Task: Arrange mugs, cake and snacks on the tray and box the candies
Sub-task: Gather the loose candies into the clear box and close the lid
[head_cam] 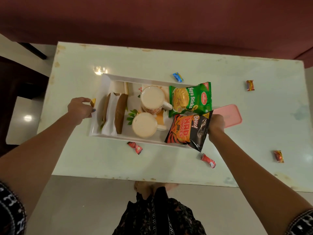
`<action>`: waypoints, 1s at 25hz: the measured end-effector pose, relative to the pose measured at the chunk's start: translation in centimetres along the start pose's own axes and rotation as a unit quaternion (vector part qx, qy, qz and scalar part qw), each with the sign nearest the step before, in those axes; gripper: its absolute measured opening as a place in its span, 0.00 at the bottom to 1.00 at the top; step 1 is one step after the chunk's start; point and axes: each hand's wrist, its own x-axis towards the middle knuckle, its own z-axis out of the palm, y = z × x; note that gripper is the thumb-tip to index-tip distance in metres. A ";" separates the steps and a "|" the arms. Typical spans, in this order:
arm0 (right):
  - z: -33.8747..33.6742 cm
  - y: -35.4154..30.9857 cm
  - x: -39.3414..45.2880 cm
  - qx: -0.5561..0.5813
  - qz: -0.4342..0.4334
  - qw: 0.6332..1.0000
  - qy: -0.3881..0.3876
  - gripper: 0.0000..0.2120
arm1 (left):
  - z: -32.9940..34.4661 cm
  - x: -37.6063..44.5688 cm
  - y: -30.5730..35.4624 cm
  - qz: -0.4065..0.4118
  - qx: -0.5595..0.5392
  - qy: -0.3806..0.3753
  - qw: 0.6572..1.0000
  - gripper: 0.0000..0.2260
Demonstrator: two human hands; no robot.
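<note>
- My right hand (216, 124) grips the right edge of a black and orange crinkly Mad Angles snack packet (188, 131), fingers curled round it, over the near right corner of the white rectangular tray (105, 78).
- My left hand (80, 107) pinches a small yellow-orange wrapped candy (93, 102) just outside the tray's left edge.
- On the tray, a green Soya Sticks snack packet (190, 98) lies at the far right corner, touching the black packet.
- Two cream ceramic mugs (152, 98) stand mid-tray, one behind the other.
- A brown cake in white paper (115, 113) lies along the tray's left side.
- A pink flat plastic box lid (232, 114) rests on the pale green table (254, 136), right of my right hand.
- Five loose wrapped candies lie scattered on the table: a blue one (178, 77) beyond the tray, four red ones (136, 147) near its front edge and right side.
</note>
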 end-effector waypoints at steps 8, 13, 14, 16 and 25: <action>-5.2 -0.8 -0.4 -0.173 -0.101 0.979 0.032 0.06 | -0.1 -9.8 -4.6 0.123 0.025 0.154 0.980 0.16; -6.5 -0.6 0.6 -0.312 -0.153 0.937 0.037 0.34 | 4.2 -19.5 -10.3 0.093 -0.081 0.014 0.992 0.14; -6.4 -0.3 1.0 -0.332 -0.155 0.930 0.010 0.38 | 5.6 -21.7 -11.1 0.093 -0.074 -0.032 0.992 0.15; -6.0 0.4 1.9 -0.374 -0.160 0.913 -0.036 0.37 | 8.7 -26.0 -12.2 0.091 -0.040 -0.124 0.987 0.14; -9.7 5.7 3.4 -0.350 -0.268 0.896 -0.048 0.29 | 23.3 -35.5 -7.5 -0.062 -0.165 -0.286 0.942 0.03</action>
